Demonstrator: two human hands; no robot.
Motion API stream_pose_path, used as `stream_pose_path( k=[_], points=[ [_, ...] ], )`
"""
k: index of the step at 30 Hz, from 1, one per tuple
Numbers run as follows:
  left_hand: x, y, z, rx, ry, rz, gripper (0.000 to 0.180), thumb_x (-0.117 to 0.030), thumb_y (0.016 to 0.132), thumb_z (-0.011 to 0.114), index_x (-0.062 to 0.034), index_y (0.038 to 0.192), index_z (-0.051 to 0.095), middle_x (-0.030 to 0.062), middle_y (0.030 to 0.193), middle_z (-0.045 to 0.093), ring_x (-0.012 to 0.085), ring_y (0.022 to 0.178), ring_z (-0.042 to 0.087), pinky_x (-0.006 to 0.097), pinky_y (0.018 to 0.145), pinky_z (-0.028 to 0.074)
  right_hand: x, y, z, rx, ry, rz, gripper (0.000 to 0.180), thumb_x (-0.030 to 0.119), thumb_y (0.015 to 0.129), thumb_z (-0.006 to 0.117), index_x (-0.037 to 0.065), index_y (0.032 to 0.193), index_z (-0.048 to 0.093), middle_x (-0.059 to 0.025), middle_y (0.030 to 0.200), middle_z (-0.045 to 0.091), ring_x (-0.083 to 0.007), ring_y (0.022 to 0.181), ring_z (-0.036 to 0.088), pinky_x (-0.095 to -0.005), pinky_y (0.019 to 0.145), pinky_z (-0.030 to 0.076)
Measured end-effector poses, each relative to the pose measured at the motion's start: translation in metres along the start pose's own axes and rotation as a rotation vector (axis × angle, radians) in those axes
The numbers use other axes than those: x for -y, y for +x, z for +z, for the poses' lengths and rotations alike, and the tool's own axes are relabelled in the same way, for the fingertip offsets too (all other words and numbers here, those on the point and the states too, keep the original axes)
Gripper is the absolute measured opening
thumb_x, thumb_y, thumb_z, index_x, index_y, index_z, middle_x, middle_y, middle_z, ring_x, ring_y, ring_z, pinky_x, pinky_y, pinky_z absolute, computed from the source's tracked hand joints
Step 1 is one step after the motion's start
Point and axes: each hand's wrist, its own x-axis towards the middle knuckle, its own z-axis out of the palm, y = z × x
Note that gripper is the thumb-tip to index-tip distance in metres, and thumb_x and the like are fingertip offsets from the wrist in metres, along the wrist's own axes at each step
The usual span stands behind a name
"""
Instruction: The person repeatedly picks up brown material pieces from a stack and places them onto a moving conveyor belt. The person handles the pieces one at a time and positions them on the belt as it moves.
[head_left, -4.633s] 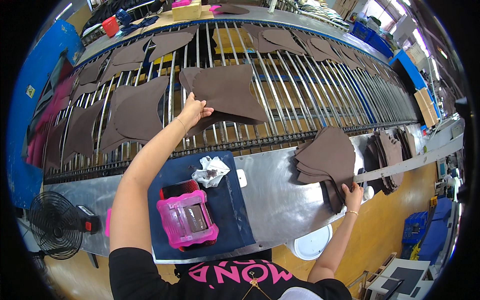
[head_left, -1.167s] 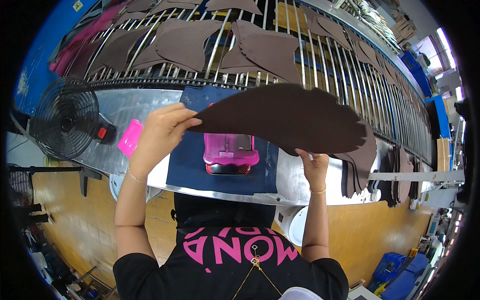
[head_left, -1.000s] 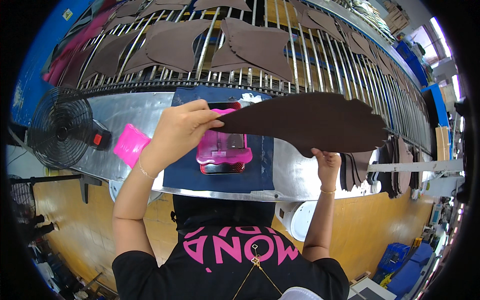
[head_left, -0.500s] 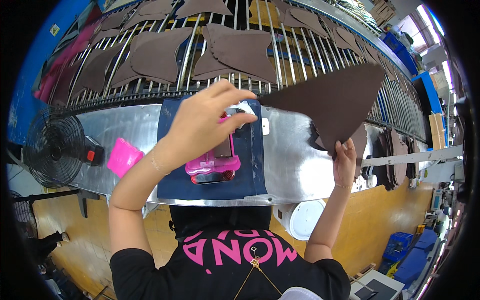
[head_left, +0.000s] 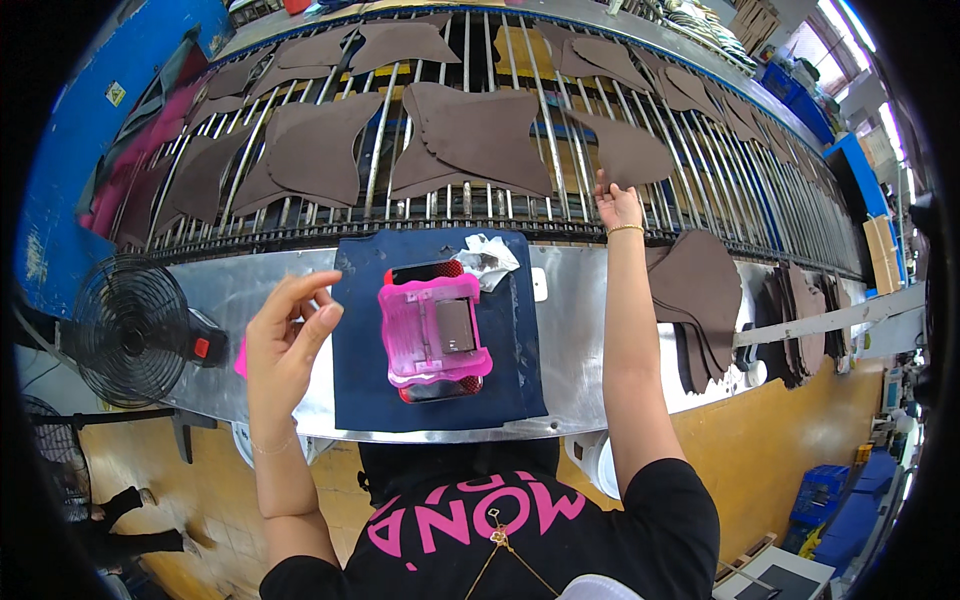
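Observation:
My right hand (head_left: 618,207) reaches out to the metal-bar rack (head_left: 470,205), its fingers pinching the near edge of a dark brown, leather-like cut piece (head_left: 632,152) that lies over the bars. My left hand (head_left: 290,335) hovers over the left of the metal table, empty, with thumb and fingers apart. Between my arms a pink plastic frame (head_left: 405,320) with a dark plate in it sits over a red-and-black object (head_left: 440,390) on a dark blue mat (head_left: 365,400). Beside it lies a crumpled white cloth (head_left: 487,262).
More brown pieces (head_left: 470,130) overlap across the rack. A stack of them (head_left: 700,290) rests at the table's right, by a pale bar (head_left: 830,317). A black fan (head_left: 130,325) stands at left, near a pink item mostly hidden by my left hand. White buckets (head_left: 592,460) show below the table.
My right hand has moved forward and left, bringing the brown piece from above the table onto the rack. My left hand has drawn back left, away from the white cloth and pink frame.

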Motion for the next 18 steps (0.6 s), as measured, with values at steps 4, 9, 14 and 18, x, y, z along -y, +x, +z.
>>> stream_pose_path(
  k=[4,9,14,18],
  points=[
    [0.002,-0.006,-0.004,-0.005,-0.019,-0.030,0.027,-0.007,0.087,0.069,-0.0026,0.113,0.066,-0.0024,0.085,0.052,0.0041,0.068,0.041,0.017,0.056,0.033,-0.009,0.002,-0.014,-0.003,-0.034,0.042,0.021,0.005,0.098,0.047,0.008,0.119,0.045,-0.0115,0.110,0.061,-0.0240,0.097,0.065,-0.0355,0.076,0.050],
    [0.005,-0.006,0.001,0.001,-0.074,-0.059,0.028,-0.007,0.087,0.069,-0.0019,0.114,0.066,-0.0024,0.085,0.052,0.0038,0.069,0.042,0.017,0.056,0.032,0.033,-0.085,-0.038,0.086,-0.313,-0.403,0.024,0.016,0.095,0.062,0.000,0.112,0.056,-0.0108,0.100,0.066,-0.0174,0.089,0.066,-0.0268,0.076,0.051],
    [0.006,0.000,0.019,0.074,-0.133,-0.093,0.026,-0.008,0.088,0.069,-0.0018,0.113,0.066,-0.0029,0.084,0.051,0.0031,0.070,0.042,0.017,0.055,0.032,0.126,-0.156,-0.136,-0.484,-1.371,-0.795,0.034,0.027,0.089,0.068,0.000,0.110,0.067,-0.0139,0.109,0.066,-0.0238,0.099,0.064,-0.0348,0.088,0.049],
    [0.008,-0.001,0.028,0.104,-0.139,-0.082,0.023,-0.010,0.089,0.068,-0.0023,0.110,0.067,-0.0033,0.084,0.051,0.0017,0.068,0.042,0.017,0.052,0.029,0.146,-0.174,-0.214,-0.911,-1.991,-0.352,0.067,0.057,0.077,0.070,0.013,0.126,0.062,-0.0120,0.126,0.058,-0.0348,0.116,0.053,-0.0465,0.096,0.047]
  ],
)
